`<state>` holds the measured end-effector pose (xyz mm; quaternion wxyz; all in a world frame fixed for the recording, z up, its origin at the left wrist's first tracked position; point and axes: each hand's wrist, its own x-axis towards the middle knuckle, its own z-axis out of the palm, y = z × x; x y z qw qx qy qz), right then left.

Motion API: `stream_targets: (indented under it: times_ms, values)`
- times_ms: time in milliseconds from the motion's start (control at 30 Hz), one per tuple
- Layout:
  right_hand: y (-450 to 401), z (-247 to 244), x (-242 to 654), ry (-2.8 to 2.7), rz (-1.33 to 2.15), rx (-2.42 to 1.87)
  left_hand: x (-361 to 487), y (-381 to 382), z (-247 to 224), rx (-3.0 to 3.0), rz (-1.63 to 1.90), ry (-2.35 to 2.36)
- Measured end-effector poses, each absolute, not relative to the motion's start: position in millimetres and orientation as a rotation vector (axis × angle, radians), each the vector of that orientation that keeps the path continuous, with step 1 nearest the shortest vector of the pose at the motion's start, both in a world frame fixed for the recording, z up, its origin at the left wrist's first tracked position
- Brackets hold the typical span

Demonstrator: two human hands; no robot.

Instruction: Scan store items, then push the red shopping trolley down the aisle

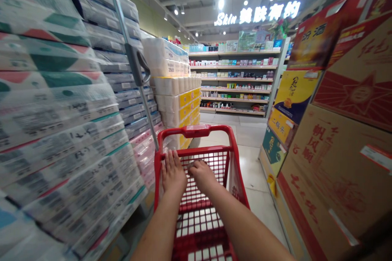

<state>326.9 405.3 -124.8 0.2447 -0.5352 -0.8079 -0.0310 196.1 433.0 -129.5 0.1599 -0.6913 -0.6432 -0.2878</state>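
Note:
A red plastic shopping basket [232, 159] on wheels stands right in front of me, with nothing visible inside it. My left hand [173, 175] lies flat against the inside of its far wall, fingers straight and reaching up to the rim. Beside it, my right hand [202, 176] has its fingers curled on the same mesh wall. The basket's red carry handle [196, 131] is folded forward. Its grey metal pull pole [134, 59] rises from the left corner up past the top of the frame.
Stacked packs of tissue and toilet paper [61, 130] wall in the left side. Large cardboard boxes [333, 159] line the right. A narrow tiled aisle [245, 138] runs ahead to shelves of small goods [235, 77] under a lit sign.

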Motion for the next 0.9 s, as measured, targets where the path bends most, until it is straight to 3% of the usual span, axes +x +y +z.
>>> stream_targets:
  times_ms: [667, 900]
  values:
    - [401.6, -114.2, 331.4, -2.313, -0.145, -1.696, 195.6, 433.4, -130.4, -1.988, -0.810, -1.836]
    - [400.4, -103.8, 339.2, -2.082, -0.238, -1.670, 195.9, 433.2, -130.0, -1.982, -0.811, -1.851]
